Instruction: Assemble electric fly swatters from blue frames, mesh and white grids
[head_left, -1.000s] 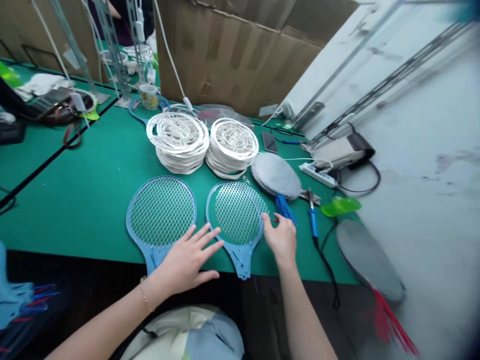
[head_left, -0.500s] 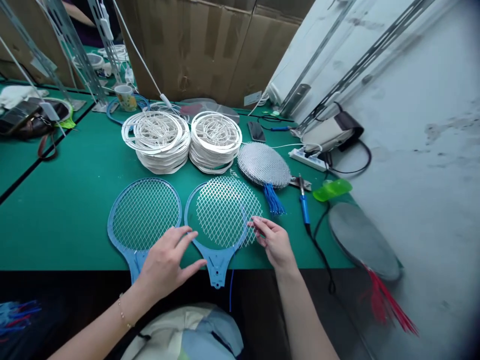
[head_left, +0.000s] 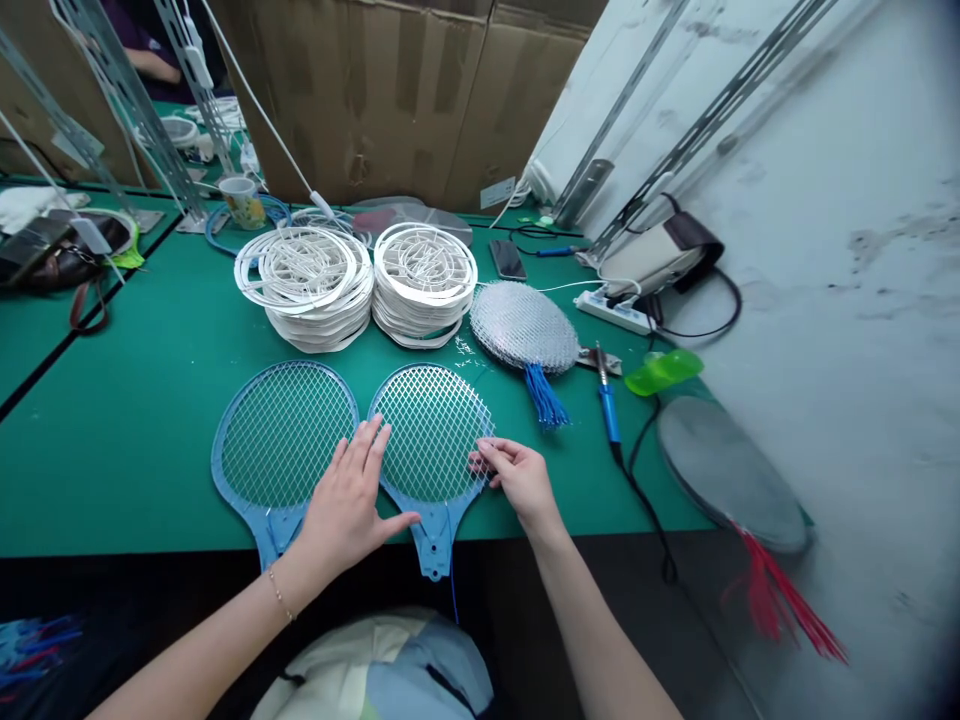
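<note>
A metal mesh disc [head_left: 431, 425] lies over the ring of the right blue racket frame [head_left: 435, 528], roughly lined up with it, and a thin blue wire trails below. My right hand [head_left: 523, 482] pinches the mesh at its right edge. Fingers spread, my left hand [head_left: 351, 505] rests at the left rim of the same frame; whether it presses on the mesh is unclear. To the left, a second blue racket frame [head_left: 217, 455] carries its own mesh, and my left hand partly covers its lower right side.
Behind the frames stand two stacks of white rings [head_left: 319, 325]. A pile of mesh discs [head_left: 525, 325] with blue wires lies to their right, near a soldering iron [head_left: 608, 410], a green plastic piece [head_left: 664, 372] and a power strip [head_left: 615, 314]. Grey mesh discs [head_left: 731, 475] with red wires sit far right.
The mesh has shifted left and now sits within the right frame's ring. My right hand moved left with it; my left hand moved up, its fingers stretching out.
</note>
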